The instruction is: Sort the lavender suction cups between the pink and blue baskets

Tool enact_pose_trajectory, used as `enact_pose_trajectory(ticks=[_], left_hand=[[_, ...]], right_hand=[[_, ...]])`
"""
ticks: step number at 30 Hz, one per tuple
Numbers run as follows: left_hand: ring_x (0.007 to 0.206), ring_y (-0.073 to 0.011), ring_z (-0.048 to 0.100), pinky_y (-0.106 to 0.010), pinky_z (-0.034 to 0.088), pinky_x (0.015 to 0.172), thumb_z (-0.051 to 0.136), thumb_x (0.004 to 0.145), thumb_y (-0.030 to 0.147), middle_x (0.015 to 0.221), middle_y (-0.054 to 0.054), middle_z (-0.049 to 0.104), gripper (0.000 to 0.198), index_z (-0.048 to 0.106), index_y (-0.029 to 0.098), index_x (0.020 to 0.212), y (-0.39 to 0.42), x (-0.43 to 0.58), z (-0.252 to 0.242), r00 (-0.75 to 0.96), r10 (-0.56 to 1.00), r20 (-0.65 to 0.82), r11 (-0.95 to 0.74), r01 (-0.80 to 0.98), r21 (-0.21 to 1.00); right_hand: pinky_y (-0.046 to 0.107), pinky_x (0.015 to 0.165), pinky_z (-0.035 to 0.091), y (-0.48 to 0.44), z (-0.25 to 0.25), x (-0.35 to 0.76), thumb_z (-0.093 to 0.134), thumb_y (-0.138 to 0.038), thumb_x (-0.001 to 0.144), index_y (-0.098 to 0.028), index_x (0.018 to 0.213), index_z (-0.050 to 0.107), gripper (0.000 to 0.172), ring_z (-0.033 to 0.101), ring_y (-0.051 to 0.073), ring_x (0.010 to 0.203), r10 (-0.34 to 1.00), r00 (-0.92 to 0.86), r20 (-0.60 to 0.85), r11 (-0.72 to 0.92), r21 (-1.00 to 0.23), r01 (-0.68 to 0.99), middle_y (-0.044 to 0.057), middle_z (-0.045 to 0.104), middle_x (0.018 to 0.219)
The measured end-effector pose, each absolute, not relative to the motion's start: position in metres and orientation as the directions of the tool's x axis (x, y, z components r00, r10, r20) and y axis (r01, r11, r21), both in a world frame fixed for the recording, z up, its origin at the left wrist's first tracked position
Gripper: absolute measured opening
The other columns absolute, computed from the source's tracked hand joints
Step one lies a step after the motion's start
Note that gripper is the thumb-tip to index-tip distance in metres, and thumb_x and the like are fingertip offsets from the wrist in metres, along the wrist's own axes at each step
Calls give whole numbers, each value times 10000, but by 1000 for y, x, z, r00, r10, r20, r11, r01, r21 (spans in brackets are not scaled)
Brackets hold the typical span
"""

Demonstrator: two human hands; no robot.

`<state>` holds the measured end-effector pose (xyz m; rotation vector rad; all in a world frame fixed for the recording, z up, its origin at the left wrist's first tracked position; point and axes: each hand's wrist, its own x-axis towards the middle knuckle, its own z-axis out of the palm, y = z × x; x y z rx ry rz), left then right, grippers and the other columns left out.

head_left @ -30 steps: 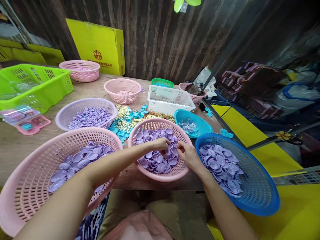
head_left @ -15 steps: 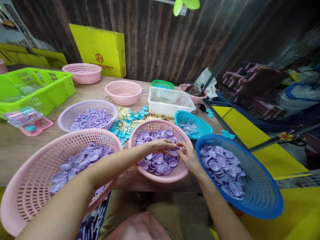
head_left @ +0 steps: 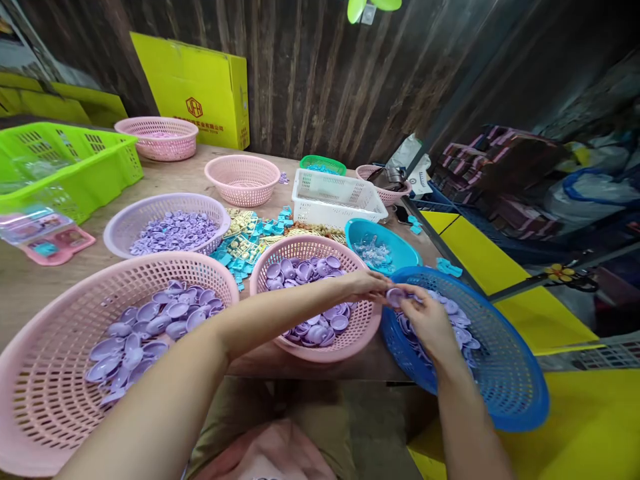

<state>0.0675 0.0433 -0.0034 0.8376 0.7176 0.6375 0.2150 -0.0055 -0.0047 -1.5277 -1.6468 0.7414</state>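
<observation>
A small purple oval, dish-shaped plastic piece point(head_left: 395, 297) is held between my two hands, over the near left rim of the blue basket point(head_left: 510, 373). My left hand point(head_left: 369, 287) reaches across the middle pink basket point(head_left: 367, 333), its fingertips closed at the piece's left edge. My right hand point(head_left: 427, 320) pinches the piece from the right with thumb and fingers. Heaps of similar purple pieces point(head_left: 317, 330) lie in the middle basket, in the blue basket beneath my right hand, and in the large pink basket point(head_left: 35, 373) under my left forearm.
Behind stand a lilac basket point(head_left: 117, 230) of smaller purple parts, a pink basket point(head_left: 243, 175), a white crate point(head_left: 333, 210) and a turquoise bowl point(head_left: 407, 257) of clear parts. Cream and blue parts point(head_left: 250, 243) lie loose on the table. A green crate point(head_left: 95, 187) is at left.
Both hands have moved right, from over the middle pink basket to the blue basket's rim, with a purple piece between them. The view has shifted slightly.
</observation>
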Motion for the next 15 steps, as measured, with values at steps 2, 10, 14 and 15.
enact_pose_trajectory(ticks=[2,10,14,15], left_hand=[[562,-76,578,-213,508,658,538,784,64,612,11,584,166,590,87,940,47,90,11,646,723,-244,470,-202,859],[824,-205,578,-295,438,806,622,623,50,671,-28,598,88,619,130,661,49,51,3,653,734,-184,-364,607,706],[814,-252,555,-360,394,850,536,495,-119,463,-9,443,345,394,168,365,34,7,-30,544,787,-292,-183,656,732],[789,-243,549,-355,388,851,518,481,-139,443,0,412,360,391,175,357,30,0,-36,537,794,-284,-141,618,773]], right_hand=[[336,695,484,-5,9,239,489,-357,699,-158,936,602,330,607,208,748,968,145,206,56,-736,675,83,643,851],[386,747,441,-3,-3,271,461,-282,738,-128,976,618,324,566,241,797,922,137,361,-68,-196,978,136,593,959],[294,783,438,-1,-21,199,465,-212,784,-171,927,632,224,576,187,861,910,-380,166,408,-206,889,82,618,919],[288,779,438,0,-24,181,498,-194,770,-179,919,640,207,583,188,865,882,-470,38,469,-172,866,80,627,913]])
